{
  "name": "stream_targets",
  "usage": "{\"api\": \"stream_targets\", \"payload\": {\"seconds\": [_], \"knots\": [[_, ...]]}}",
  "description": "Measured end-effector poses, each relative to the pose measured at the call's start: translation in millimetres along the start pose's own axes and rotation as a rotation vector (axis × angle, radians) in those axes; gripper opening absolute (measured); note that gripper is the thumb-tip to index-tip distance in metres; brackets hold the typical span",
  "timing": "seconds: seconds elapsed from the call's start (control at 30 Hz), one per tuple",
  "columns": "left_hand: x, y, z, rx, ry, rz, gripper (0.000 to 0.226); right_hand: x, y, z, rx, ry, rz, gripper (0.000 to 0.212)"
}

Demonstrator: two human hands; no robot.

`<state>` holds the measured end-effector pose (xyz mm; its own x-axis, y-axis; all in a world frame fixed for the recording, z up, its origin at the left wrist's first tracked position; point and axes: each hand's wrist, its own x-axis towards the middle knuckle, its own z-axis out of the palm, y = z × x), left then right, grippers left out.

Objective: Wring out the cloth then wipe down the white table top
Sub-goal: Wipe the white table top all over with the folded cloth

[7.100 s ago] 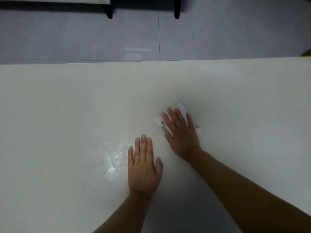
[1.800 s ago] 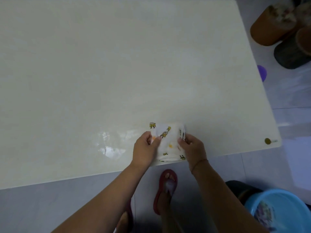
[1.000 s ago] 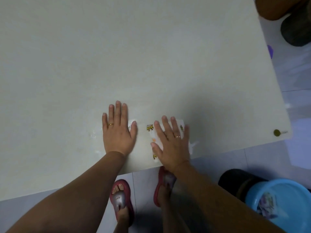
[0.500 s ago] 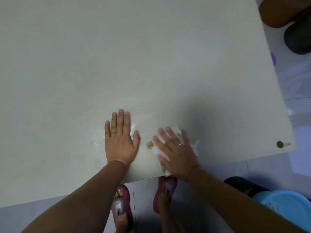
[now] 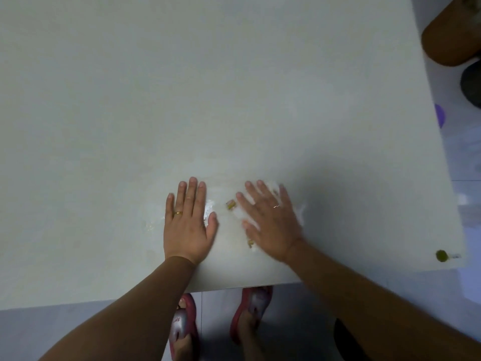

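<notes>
Flat-palmed grip: right hand [image 5: 270, 220] over blurred, mostly hidden cloth [image 5: 235, 207].

Single head view, steeply downward, close over table [image 5: 234, 87] near edge

The cloth [image 5: 238, 213] is white with small yellow printed figures. It lies flat on the white tabletop [image 5: 234, 87], near the front edge, and is mostly covered by a flat hand; only its blurred edges show. The tabletop is smooth and pale.
</notes>
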<state>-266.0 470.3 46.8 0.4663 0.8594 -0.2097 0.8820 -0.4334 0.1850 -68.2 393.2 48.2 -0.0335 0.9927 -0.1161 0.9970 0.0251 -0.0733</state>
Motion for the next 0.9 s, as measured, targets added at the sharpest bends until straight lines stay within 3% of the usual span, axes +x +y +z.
{"api": "stream_targets", "payload": {"seconds": [0.07,0.13,0.2,0.23,0.27,0.37,0.43,0.5,0.53,0.63,0.7,0.73,0.83,0.9], "knots": [[-0.1,0.7,-0.6,0.003,-0.006,-0.002,0.067,10.3,41.7,-4.1,-0.014,0.013,0.174,0.057],[0.2,1.2,-0.9,-0.001,0.001,-0.001,0.068,24.1,61.1,-7.0,0.045,0.042,0.494,0.057],[0.8,1.5,-1.5,-0.007,0.002,-0.002,0.068,39.2,43.3,-5.0,0.109,0.062,0.761,0.057],[1.0,2.0,-1.9,-0.011,0.003,-0.001,0.067,44.2,24.9,-4.2,0.120,0.047,0.811,0.058],[0.8,2.4,-2.3,-0.014,0.003,-0.001,0.067,46.8,3.7,-2.5,0.118,0.034,0.773,0.059],[-0.6,2.8,-4.0,-0.011,-0.004,0.001,0.068,35.3,-45.4,1.2,0.064,-0.007,0.349,0.060],[-0.1,1.8,-5.0,-0.011,-0.002,0.007,0.067,32.4,-25.6,-2.6,0.045,-0.019,0.107,0.059],[0.0,1.2,-5.0,-0.005,-0.007,0.007,0.068,35.9,12.8,-6.7,-0.022,-0.009,0.032,0.057],[0.1,1.8,-4.5,-0.004,-0.006,0.009,0.068,39.8,32.6,-8.7,-0.031,-0.008,0.105,0.057],[-1.2,2.4,-2.8,-0.013,0.002,0.008,0.068,56.6,60.4,-11.5,0.063,0.039,0.553,0.056],[-0.5,1.3,-1.8,-0.017,0.008,0.009,0.068,72.5,34.2,-9.3,0.134,0.060,0.785,0.059],[0.1,0.5,-1.2,-0.013,0.006,0.013,0.068,78.1,14.1,-8.3,0.146,0.052,0.802,0.061],[0.4,-0.7,-1.2,-0.002,-0.008,0.019,0.068,76.7,-38.6,-3.0,0.094,0.020,0.420,0.061],[0.9,0.7,-2.6,-0.014,-0.008,0.025,0.068,73.2,-25.9,-4.4,0.061,0.007,0.098,0.059]]}}
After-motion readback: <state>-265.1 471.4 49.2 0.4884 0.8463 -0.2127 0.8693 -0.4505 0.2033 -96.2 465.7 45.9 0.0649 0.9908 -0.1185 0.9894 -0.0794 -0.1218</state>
